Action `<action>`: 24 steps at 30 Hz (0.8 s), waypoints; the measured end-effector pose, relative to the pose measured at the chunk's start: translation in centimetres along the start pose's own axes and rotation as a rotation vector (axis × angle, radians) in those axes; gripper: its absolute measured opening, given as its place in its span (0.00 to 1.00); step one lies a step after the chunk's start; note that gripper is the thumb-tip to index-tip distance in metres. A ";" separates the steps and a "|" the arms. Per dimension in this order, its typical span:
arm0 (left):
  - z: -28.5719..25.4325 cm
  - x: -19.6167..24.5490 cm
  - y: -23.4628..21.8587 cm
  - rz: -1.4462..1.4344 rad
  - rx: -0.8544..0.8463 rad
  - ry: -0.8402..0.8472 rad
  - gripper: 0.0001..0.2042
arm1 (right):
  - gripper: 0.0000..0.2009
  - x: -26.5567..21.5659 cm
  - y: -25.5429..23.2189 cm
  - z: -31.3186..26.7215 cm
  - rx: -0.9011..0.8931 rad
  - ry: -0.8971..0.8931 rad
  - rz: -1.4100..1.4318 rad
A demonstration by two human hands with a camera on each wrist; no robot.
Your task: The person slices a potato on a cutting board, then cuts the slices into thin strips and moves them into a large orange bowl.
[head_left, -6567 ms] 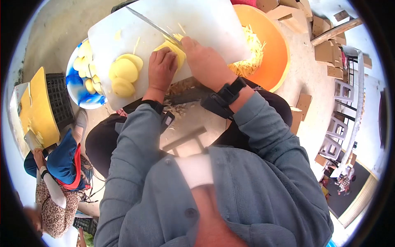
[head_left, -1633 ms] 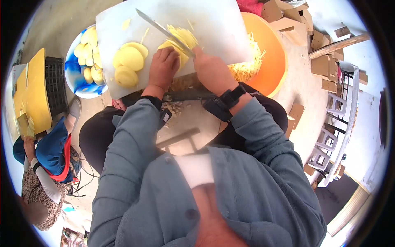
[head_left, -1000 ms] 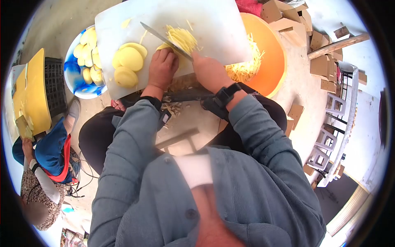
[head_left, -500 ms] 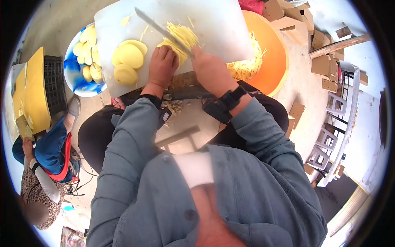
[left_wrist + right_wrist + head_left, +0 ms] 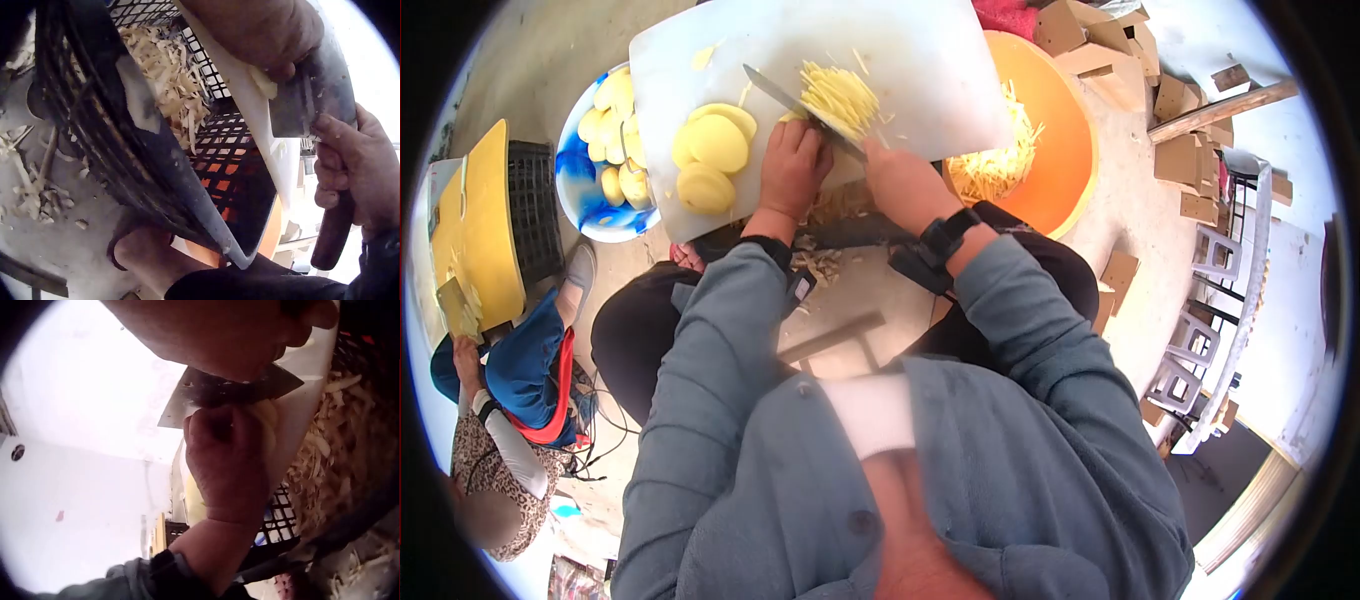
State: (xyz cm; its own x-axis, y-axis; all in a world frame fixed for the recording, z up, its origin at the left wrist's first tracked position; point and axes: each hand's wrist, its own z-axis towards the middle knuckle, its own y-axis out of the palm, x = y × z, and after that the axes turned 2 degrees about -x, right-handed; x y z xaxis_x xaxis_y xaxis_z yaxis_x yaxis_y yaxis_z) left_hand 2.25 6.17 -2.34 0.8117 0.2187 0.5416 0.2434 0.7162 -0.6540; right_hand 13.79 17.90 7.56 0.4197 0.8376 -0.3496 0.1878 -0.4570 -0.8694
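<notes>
My right hand [image 5: 910,185] grips the dark wooden handle [image 5: 333,237] of a cleaver [image 5: 775,90]. Its wide blade [image 5: 312,87] stands against the knuckles of my left hand [image 5: 793,168]. With bent fingers, that hand holds down potato slices [image 5: 269,422], mostly hidden under it, on a white cutting board [image 5: 930,60]. Just beyond the blade lies a heap of thin potato sticks [image 5: 840,98]. To the left of my left hand, several round potato slices [image 5: 718,140] overlap on the board.
An orange basin [image 5: 1072,140] with potato sticks stands right of the board, a blue-and-white basin [image 5: 580,195] of peeled potatoes at left. Beneath the board is a black crate [image 5: 219,150] with peelings [image 5: 172,81]. Another person [image 5: 520,350] works at a yellow board [image 5: 485,230] far left.
The cleaver has gone up and down beside my left hand, and its blade now lies lower, nearer me. The heap of sticks has grown since the oldest frame; the held slices have shrunk.
</notes>
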 end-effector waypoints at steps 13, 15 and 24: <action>-1.0 1.0 -2.3 0.064 -0.082 0.013 0.13 | 0.08 0.0 0.3 0.0 0.025 0.005 0.004; -1.0 1.0 -2.1 -0.003 -0.085 -0.015 0.14 | 0.09 -0.1 0.0 -0.1 0.037 -0.015 -0.006; -1.3 0.2 -1.2 -0.002 -0.039 -0.029 0.10 | 0.10 -0.2 1.2 -0.3 0.136 -0.107 -0.007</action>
State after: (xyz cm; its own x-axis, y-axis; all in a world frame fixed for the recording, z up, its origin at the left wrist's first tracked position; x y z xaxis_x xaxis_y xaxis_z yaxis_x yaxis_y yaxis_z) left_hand 2.76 4.50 -2.14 0.7958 0.2367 0.5573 0.2658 0.6905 -0.6728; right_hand 14.15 17.04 6.65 0.3208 0.8711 -0.3718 0.0652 -0.4119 -0.9089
